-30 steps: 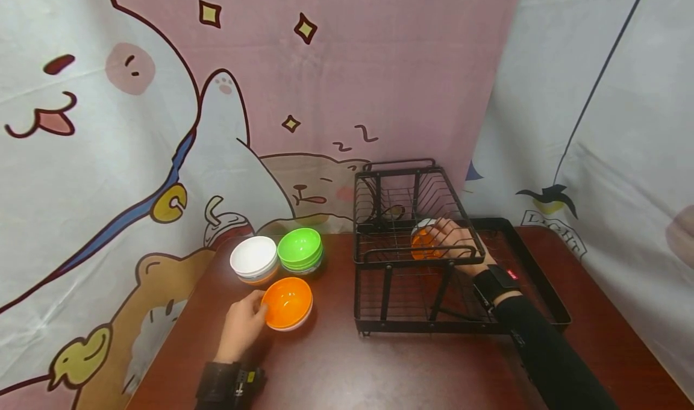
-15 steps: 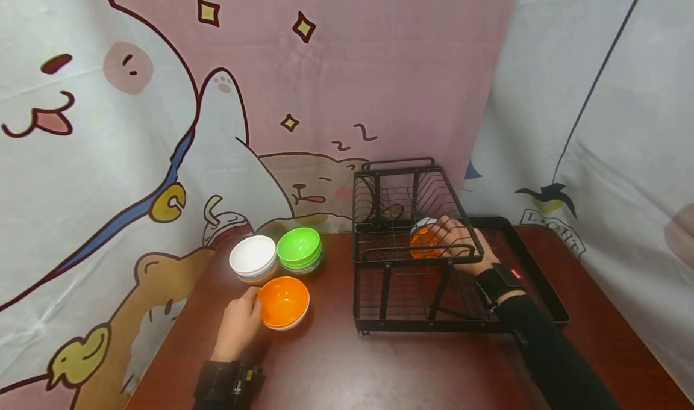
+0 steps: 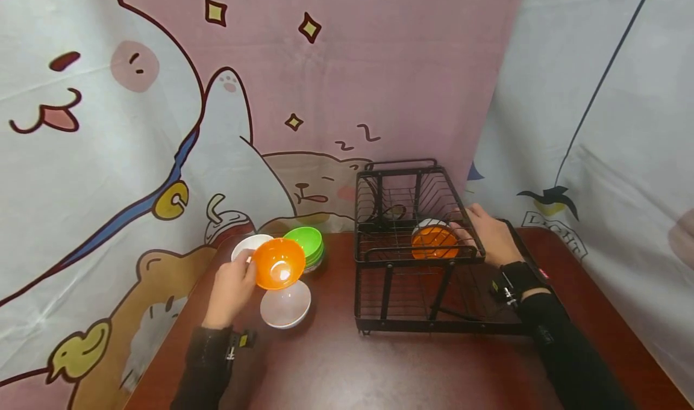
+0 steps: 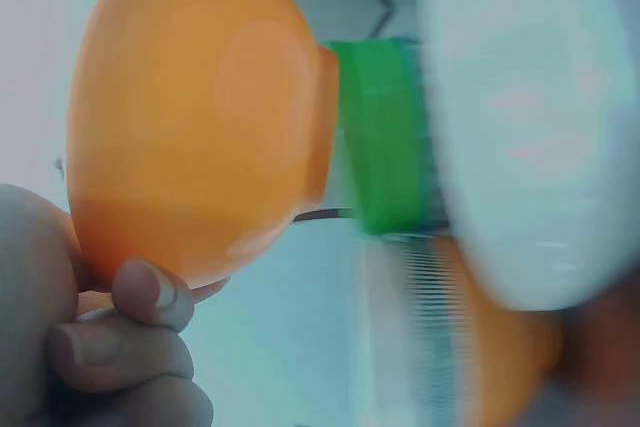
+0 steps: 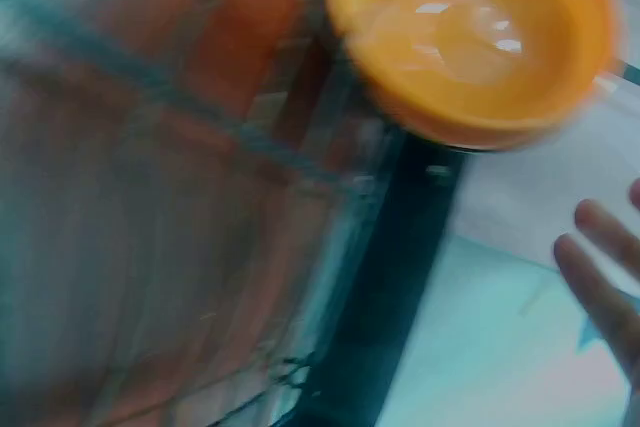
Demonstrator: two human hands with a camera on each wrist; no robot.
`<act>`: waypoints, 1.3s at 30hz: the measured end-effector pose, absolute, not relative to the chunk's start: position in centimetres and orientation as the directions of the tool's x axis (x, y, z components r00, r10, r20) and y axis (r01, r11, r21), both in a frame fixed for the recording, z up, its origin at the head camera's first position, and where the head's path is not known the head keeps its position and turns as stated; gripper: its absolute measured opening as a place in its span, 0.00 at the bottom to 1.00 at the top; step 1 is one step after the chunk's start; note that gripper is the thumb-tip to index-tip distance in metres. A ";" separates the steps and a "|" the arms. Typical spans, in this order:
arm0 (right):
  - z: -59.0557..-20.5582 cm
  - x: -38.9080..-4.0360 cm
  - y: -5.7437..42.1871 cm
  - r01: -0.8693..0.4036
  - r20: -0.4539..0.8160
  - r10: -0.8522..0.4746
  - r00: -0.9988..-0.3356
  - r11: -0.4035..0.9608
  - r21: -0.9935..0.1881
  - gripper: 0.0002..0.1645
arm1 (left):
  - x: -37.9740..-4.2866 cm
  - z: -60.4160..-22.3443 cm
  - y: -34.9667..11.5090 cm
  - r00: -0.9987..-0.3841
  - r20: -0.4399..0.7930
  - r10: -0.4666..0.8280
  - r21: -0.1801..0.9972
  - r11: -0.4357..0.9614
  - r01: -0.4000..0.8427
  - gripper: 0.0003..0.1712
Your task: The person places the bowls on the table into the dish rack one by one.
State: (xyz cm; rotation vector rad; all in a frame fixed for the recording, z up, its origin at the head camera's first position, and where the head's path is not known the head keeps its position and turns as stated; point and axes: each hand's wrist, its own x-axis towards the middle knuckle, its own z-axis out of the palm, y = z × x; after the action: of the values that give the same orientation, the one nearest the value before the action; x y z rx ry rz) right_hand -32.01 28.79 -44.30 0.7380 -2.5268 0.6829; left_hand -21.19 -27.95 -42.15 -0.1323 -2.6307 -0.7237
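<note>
My left hand (image 3: 230, 292) pinches an orange bowl (image 3: 279, 265) by its left rim, tilted toward me in the air. Thumb and fingers at its edge show in the left wrist view, where the bowl (image 4: 195, 117) is seen from outside. Below it a white bowl (image 3: 285, 307) sits on the table. Another orange bowl (image 3: 435, 242), with a white one partly hidden behind it, stands in the black wire dish rack (image 3: 387, 301). My right hand (image 3: 492, 238) is beside the rack's right side, fingers extended and apart from that orange bowl (image 5: 480, 47) in the right wrist view.
Behind the lifted bowl stand a stack of green bowls (image 3: 311, 247) and a partly covered stack with a white bowl (image 3: 244, 245) on top. The rack's upper basket rail (image 3: 423, 258) rises above its lower tier. A patterned cloth (image 3: 423, 67) hangs behind the table.
My left hand has lifted the orange bowl up and away from the white bowl beneath it. My right hand has let go of the orange bowl in the rack and moved right.
</note>
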 end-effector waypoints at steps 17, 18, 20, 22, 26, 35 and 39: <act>-35.6 -30.2 28.0 -0.381 0.307 -0.227 -0.924 0.498 -0.779 0.36 | -24.3 -35.0 -25.7 -0.790 0.612 0.018 0.401 0.854 0.331 0.17; -35.6 -30.3 28.1 -0.379 0.300 -0.234 -0.925 0.496 -0.781 0.36 | -24.5 -35.0 -25.5 -0.788 0.615 0.025 0.396 0.854 0.336 0.17; -35.4 -30.3 28.1 -0.365 0.280 -0.237 -0.930 0.504 -0.783 0.37 | -24.8 -35.0 -24.8 -0.783 0.621 0.039 0.385 0.854 0.349 0.17; -34.5 -30.2 28.0 -0.364 0.273 -0.247 -0.930 0.508 -0.781 0.37 | -25.2 -34.6 -24.1 -0.775 0.630 0.054 0.370 0.856 0.361 0.16; -31.4 -29.7 27.2 -0.395 0.267 -0.296 -0.917 0.587 -0.707 0.37 | -25.7 -33.1 -22.0 -0.757 0.644 0.107 0.345 0.843 0.413 0.17; -25.4 -27.9 21.8 -0.477 0.242 -0.420 -0.874 0.654 -0.587 0.41 | -25.7 -28.6 -16.4 -0.682 0.698 0.221 0.273 0.798 0.538 0.16; -24.7 -26.9 18.9 -0.507 0.200 -0.492 -0.847 0.637 -0.581 0.45 | -25.0 -27.6 -14.0 -0.647 0.710 0.276 0.229 0.779 0.584 0.17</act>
State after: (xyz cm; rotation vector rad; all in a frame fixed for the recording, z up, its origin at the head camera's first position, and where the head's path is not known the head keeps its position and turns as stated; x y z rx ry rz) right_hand -26.94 18.95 -24.74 0.8615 -2.8212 1.0128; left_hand -25.03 -14.00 -27.59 -0.6363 -2.2868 -0.5860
